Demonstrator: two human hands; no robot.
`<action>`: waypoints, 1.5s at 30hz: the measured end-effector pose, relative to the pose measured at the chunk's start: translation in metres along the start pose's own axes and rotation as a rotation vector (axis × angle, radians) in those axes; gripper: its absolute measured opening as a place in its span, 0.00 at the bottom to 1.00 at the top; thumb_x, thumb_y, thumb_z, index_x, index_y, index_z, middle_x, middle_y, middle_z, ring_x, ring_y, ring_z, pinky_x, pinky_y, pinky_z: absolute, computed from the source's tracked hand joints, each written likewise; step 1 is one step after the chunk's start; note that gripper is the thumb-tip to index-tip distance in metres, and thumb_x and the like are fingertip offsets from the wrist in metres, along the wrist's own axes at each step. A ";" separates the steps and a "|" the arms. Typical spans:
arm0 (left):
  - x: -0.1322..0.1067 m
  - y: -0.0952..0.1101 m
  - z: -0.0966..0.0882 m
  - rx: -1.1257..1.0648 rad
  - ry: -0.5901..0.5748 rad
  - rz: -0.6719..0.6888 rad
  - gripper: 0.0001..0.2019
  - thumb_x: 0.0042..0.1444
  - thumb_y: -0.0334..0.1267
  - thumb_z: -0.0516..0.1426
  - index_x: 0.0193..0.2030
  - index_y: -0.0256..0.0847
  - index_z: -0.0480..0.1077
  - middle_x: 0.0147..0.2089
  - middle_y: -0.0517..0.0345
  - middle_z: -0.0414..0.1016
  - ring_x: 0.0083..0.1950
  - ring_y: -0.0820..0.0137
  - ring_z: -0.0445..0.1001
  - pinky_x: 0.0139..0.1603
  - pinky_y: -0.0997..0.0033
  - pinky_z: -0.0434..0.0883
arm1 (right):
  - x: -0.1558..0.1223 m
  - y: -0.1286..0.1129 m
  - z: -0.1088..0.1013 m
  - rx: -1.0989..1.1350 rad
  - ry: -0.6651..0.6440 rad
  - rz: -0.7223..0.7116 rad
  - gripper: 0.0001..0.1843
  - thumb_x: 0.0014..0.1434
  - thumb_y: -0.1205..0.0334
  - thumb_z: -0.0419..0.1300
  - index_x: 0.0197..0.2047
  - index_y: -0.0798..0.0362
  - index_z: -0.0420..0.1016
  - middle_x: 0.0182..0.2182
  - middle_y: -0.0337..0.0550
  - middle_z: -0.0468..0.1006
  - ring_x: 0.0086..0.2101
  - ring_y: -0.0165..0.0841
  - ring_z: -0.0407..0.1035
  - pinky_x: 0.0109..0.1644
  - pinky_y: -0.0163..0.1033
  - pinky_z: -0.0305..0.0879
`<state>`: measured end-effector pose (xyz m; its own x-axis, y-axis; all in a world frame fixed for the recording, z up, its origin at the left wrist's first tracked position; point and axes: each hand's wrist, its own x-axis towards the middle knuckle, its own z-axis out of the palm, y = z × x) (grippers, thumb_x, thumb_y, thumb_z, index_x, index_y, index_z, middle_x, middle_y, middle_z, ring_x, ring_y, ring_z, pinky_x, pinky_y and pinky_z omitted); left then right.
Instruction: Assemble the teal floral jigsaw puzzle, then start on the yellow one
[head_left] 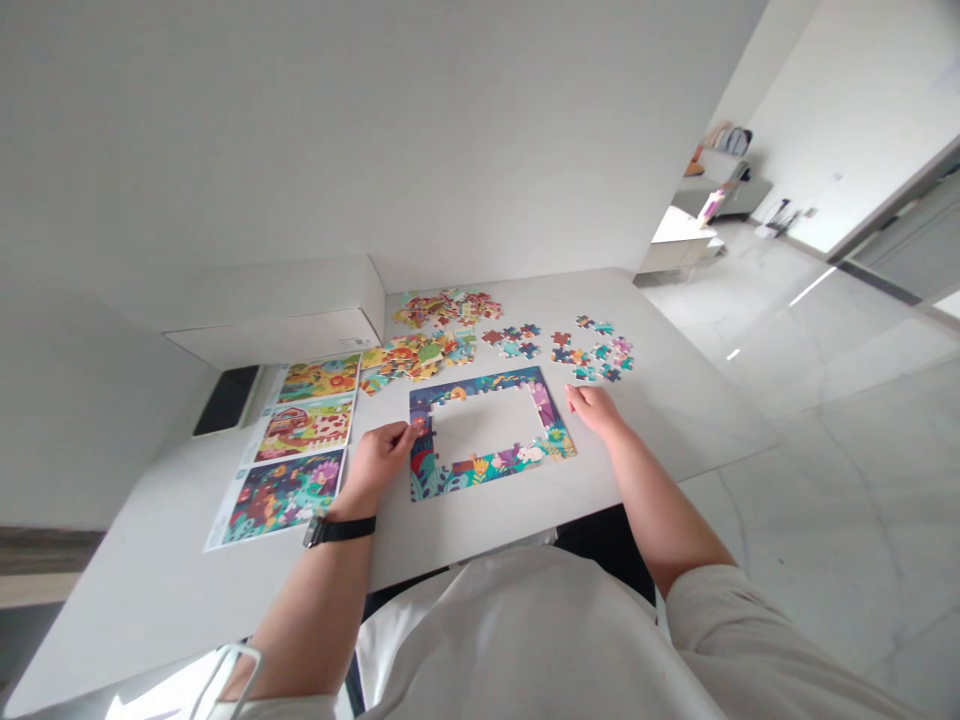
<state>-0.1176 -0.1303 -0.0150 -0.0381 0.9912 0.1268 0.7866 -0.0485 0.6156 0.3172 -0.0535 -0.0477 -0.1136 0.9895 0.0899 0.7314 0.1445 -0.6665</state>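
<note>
A jigsaw puzzle border (491,466) lies on the table in front of me, joined into a rectangle around a bare middle. It shows a dark blue night scene with plants and a white rabbit. My left hand (384,455), with a black watch on the wrist, is closed at the border's left side, its fingertips at the edge. Just off the border's upper right, my right hand (592,408) rests on the table with curled fingers; no piece shows in it. Loose blue, purple and brown puzzle pieces (602,352) lie beyond that hand, and a smaller group (516,340) lies left of them.
Yellow-orange pieces (424,355) and a red-pink pile (450,307) lie farther back. On the left, a printed sheet (289,492) shows three pictures beside a black phone (226,400). A white box (277,337) stands against the wall. The table's right edge (709,375) borders the tiled floor.
</note>
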 end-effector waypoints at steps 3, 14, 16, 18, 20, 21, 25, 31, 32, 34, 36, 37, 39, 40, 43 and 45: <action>0.000 -0.001 0.001 0.006 0.009 -0.006 0.27 0.66 0.61 0.50 0.23 0.44 0.54 0.22 0.62 0.53 0.28 0.71 0.53 0.30 0.68 0.50 | 0.000 0.001 0.000 -0.016 -0.002 -0.034 0.34 0.70 0.31 0.50 0.21 0.46 0.67 0.19 0.40 0.73 0.26 0.37 0.70 0.35 0.41 0.60; 0.000 -0.004 0.001 -0.002 0.011 0.009 0.26 0.67 0.60 0.49 0.24 0.43 0.58 0.23 0.62 0.56 0.29 0.70 0.56 0.31 0.69 0.52 | 0.005 0.016 0.009 0.175 0.219 -0.055 0.19 0.64 0.45 0.58 0.51 0.46 0.80 0.42 0.48 0.86 0.37 0.41 0.76 0.46 0.45 0.73; 0.000 -0.004 0.000 -0.001 0.008 0.005 0.26 0.67 0.59 0.49 0.24 0.43 0.59 0.23 0.62 0.55 0.30 0.70 0.56 0.31 0.69 0.52 | 0.008 0.022 0.007 0.210 0.309 -0.016 0.23 0.64 0.44 0.58 0.54 0.47 0.79 0.43 0.49 0.86 0.37 0.41 0.76 0.46 0.46 0.74; 0.000 -0.004 0.000 -0.003 0.007 0.005 0.26 0.67 0.59 0.49 0.24 0.43 0.58 0.23 0.62 0.55 0.29 0.70 0.56 0.31 0.69 0.51 | 0.012 0.031 0.001 0.232 0.393 0.024 0.26 0.63 0.41 0.57 0.56 0.47 0.78 0.43 0.50 0.85 0.38 0.42 0.77 0.47 0.46 0.75; -0.001 -0.003 0.000 -0.008 0.009 0.007 0.26 0.67 0.59 0.49 0.24 0.43 0.58 0.23 0.62 0.55 0.29 0.71 0.56 0.31 0.69 0.52 | 0.017 0.043 -0.010 0.236 0.470 0.067 0.29 0.64 0.37 0.56 0.57 0.48 0.76 0.44 0.51 0.85 0.41 0.44 0.78 0.50 0.48 0.75; -0.001 -0.003 0.000 -0.011 0.009 0.007 0.26 0.67 0.59 0.49 0.24 0.43 0.58 0.23 0.62 0.56 0.29 0.71 0.56 0.31 0.69 0.52 | 0.019 0.050 -0.017 0.233 0.502 0.091 0.31 0.64 0.35 0.55 0.58 0.49 0.76 0.45 0.52 0.85 0.43 0.44 0.78 0.51 0.48 0.76; 0.000 -0.004 0.000 -0.025 0.005 0.009 0.26 0.67 0.59 0.50 0.24 0.43 0.60 0.23 0.61 0.58 0.29 0.71 0.57 0.31 0.69 0.53 | 0.028 0.076 -0.052 0.250 0.599 0.260 0.34 0.64 0.34 0.53 0.59 0.51 0.77 0.48 0.53 0.85 0.43 0.43 0.79 0.47 0.45 0.77; 0.001 -0.005 0.001 -0.047 0.005 0.013 0.26 0.66 0.59 0.51 0.23 0.43 0.59 0.22 0.62 0.57 0.27 0.71 0.56 0.30 0.68 0.52 | 0.040 0.100 -0.099 -0.026 0.485 0.489 0.24 0.64 0.54 0.58 0.58 0.54 0.82 0.49 0.53 0.87 0.44 0.43 0.79 0.50 0.44 0.74; 0.002 -0.005 0.001 -0.050 0.000 0.012 0.26 0.66 0.59 0.51 0.23 0.43 0.60 0.21 0.61 0.57 0.27 0.71 0.56 0.30 0.68 0.52 | 0.043 0.101 -0.104 -0.089 0.432 0.512 0.24 0.64 0.56 0.59 0.59 0.54 0.83 0.50 0.54 0.87 0.44 0.43 0.79 0.51 0.44 0.73; 0.002 -0.005 0.002 -0.054 -0.003 0.011 0.26 0.66 0.60 0.51 0.23 0.43 0.60 0.21 0.61 0.58 0.28 0.71 0.57 0.30 0.68 0.52 | 0.051 0.103 -0.110 -0.190 0.332 0.543 0.25 0.64 0.59 0.60 0.61 0.55 0.83 0.52 0.54 0.87 0.45 0.42 0.80 0.52 0.43 0.72; 0.001 -0.005 0.001 -0.059 -0.002 0.012 0.27 0.66 0.60 0.51 0.23 0.43 0.60 0.22 0.61 0.58 0.28 0.71 0.56 0.31 0.68 0.52 | 0.058 0.103 -0.113 -0.262 0.267 0.559 0.25 0.64 0.60 0.61 0.63 0.55 0.83 0.54 0.54 0.87 0.46 0.42 0.81 0.52 0.41 0.71; 0.001 -0.005 0.001 -0.060 -0.002 0.012 0.27 0.67 0.60 0.51 0.23 0.43 0.59 0.22 0.61 0.58 0.28 0.71 0.56 0.31 0.68 0.52 | 0.062 0.103 -0.113 -0.289 0.244 0.565 0.25 0.64 0.61 0.62 0.63 0.55 0.83 0.54 0.55 0.87 0.46 0.42 0.81 0.52 0.41 0.70; 0.001 -0.006 0.001 -0.062 -0.002 0.007 0.27 0.66 0.61 0.51 0.23 0.43 0.58 0.22 0.61 0.57 0.28 0.71 0.55 0.31 0.68 0.52 | 0.068 0.103 -0.112 -0.336 0.211 0.572 0.25 0.64 0.61 0.63 0.63 0.56 0.83 0.55 0.56 0.87 0.48 0.43 0.81 0.51 0.40 0.70; 0.001 -0.006 0.001 -0.061 -0.003 0.004 0.27 0.66 0.61 0.50 0.23 0.43 0.58 0.22 0.62 0.57 0.28 0.71 0.55 0.31 0.69 0.52 | 0.072 0.102 -0.112 -0.358 0.202 0.570 0.25 0.64 0.61 0.63 0.62 0.56 0.84 0.54 0.57 0.87 0.49 0.43 0.81 0.51 0.40 0.70; 0.001 -0.006 0.001 -0.046 -0.001 -0.007 0.27 0.67 0.62 0.50 0.24 0.43 0.57 0.22 0.62 0.56 0.29 0.71 0.54 0.31 0.69 0.52 | 0.083 0.100 -0.110 -0.416 0.192 0.562 0.22 0.65 0.58 0.63 0.58 0.56 0.86 0.51 0.58 0.88 0.51 0.46 0.81 0.51 0.41 0.71; 0.001 -0.006 0.001 -0.026 -0.004 -0.011 0.28 0.67 0.62 0.49 0.24 0.43 0.57 0.22 0.62 0.57 0.28 0.71 0.55 0.31 0.69 0.52 | 0.092 0.098 -0.109 -0.446 0.179 0.571 0.20 0.65 0.54 0.65 0.54 0.55 0.88 0.47 0.59 0.88 0.50 0.47 0.81 0.50 0.41 0.71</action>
<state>-0.1222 -0.1288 -0.0194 -0.0445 0.9922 0.1167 0.7697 -0.0404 0.6371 0.4519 0.0529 -0.0238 0.4494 0.8926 -0.0354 0.8515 -0.4400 -0.2852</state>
